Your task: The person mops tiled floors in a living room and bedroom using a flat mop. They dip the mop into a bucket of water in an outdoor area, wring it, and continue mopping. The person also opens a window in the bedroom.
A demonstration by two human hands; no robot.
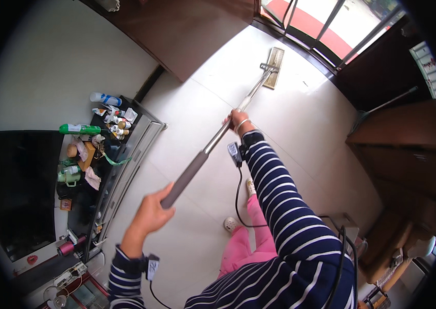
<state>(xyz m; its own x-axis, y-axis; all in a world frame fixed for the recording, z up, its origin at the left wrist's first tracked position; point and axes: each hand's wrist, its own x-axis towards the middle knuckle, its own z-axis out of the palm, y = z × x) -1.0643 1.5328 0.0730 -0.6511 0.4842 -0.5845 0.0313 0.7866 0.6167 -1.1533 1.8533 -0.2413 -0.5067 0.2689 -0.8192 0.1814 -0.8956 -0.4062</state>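
Note:
A flat mop (192,170) slants from lower left to upper right before me, with a silver pole and a grey grip. My left hand (153,211) is closed round the end of that grey grip. Farther up, my right hand (238,121) wraps the metal pole about midway, a pale bangle on its wrist. The mop's flat rectangular head (274,68) lies on the light floor tiles (212,85), near the glass door.
To the left, a low TV cabinet (125,165) carries bottles, a green spray can (80,129) and a mug, beside a black television (17,190). A brown wooden panel (187,36) stands ahead. Brown wooden furniture (398,154) lines the right, and a glass door (326,26) is far right.

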